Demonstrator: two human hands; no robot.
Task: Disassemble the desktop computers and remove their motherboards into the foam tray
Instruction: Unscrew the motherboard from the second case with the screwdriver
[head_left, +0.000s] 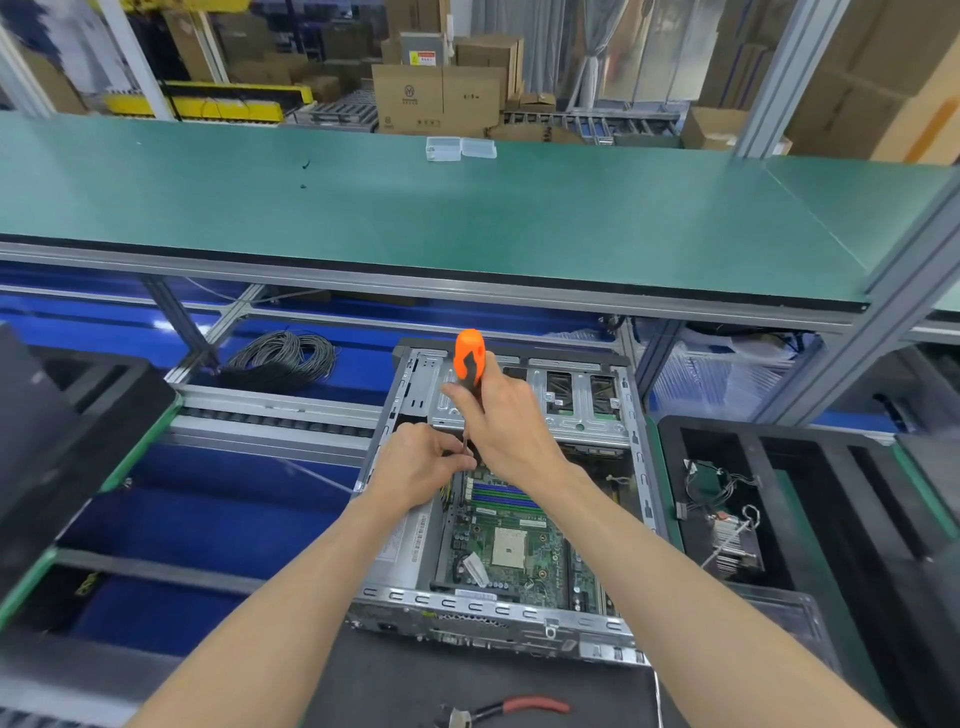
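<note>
Screwdriver (469, 364): right hand (506, 421) gripped handle upright; left hand (421, 462) fingers pinched shaft, steadying tip over motherboard (511, 540), frame centre.

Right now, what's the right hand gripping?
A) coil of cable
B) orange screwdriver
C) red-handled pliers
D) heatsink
B: the right hand is wrapped round the orange-and-black handle of the screwdriver, shaft pointing down into the open case; the pliers lie untouched at the near edge.
</note>
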